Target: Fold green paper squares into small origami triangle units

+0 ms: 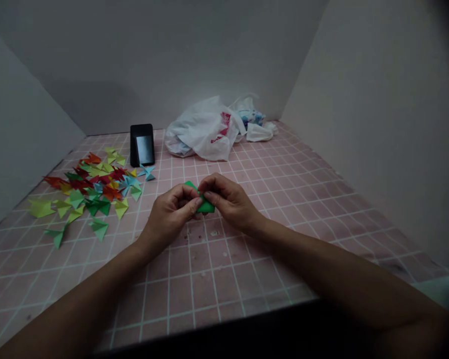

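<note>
A small folded piece of green paper [206, 206] is held between both hands above the middle of the table. My left hand [171, 208] pinches its left side between thumb and fingers. My right hand [230, 202] grips it from the right, the thumb and bent fingertips meeting near its centre. Parts of the paper are hidden behind the fingers. To the left of my hands lies a loose pile of folded paper cranes [99, 205] in red, orange, yellow, green and light blue.
A black phone-like device [142, 144] leans upright behind the pile. Crumpled white plastic bags [205, 127] with red print lie at the back, beside a blue and white packet [252, 117]. A pink checked cloth [194, 289] covers the table, with pale walls on three sides.
</note>
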`<state>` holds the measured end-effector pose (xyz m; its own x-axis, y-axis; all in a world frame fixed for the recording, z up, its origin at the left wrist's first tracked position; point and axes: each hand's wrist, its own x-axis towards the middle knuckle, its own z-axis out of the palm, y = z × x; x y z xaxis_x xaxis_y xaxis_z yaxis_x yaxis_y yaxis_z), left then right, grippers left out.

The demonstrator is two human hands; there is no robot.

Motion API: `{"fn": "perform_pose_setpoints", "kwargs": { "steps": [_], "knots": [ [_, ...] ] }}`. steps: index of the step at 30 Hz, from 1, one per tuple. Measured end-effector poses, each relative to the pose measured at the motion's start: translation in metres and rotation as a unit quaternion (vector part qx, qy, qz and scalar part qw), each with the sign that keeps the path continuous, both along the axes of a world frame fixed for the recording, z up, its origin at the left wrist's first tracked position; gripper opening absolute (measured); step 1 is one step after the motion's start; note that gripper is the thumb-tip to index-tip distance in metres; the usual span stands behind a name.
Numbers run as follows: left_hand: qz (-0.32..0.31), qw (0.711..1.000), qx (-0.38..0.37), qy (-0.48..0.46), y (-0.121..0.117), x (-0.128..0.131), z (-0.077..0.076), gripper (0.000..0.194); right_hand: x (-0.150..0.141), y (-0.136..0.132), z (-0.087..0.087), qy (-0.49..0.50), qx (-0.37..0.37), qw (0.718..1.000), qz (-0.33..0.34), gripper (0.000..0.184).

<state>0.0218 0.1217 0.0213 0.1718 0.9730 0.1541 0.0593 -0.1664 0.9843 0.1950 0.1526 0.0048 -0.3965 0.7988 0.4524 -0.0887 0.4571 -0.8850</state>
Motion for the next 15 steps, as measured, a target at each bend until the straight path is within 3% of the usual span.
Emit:
{"fn": "perform_pose_setpoints", "kwargs": {
  "steps": [4, 8, 12, 15],
  "knots": [
    [0.017, 0.999, 0.028, 0.016, -0.0016, 0.0010, 0.0011, 0.013, -0.0012, 0.0011, -0.0014, 0.023, -0.056, 0.998, 0.025, 0.013],
    [0.042, 0.996, 0.060, 0.057, -0.0014, 0.0003, 0.0006, 0.013, 0.0002, 0.0012, 0.0002, -0.025, -0.083, 0.996, 0.027, 0.020],
    [0.025, 0.999, 0.028, 0.039, -0.0002, -0.0009, 0.0015, 0.014, 0.0037, 0.0013, 0.0037, -0.100, 0.025, 0.994, -0.036, 0.021],
    [0.018, 0.999, 0.009, 0.032, -0.0001, -0.0011, 0.0032, 0.013, 0.0050, 0.0020, 0.0043, -0.128, 0.083, 0.988, -0.039, 0.023]
  ]
}}
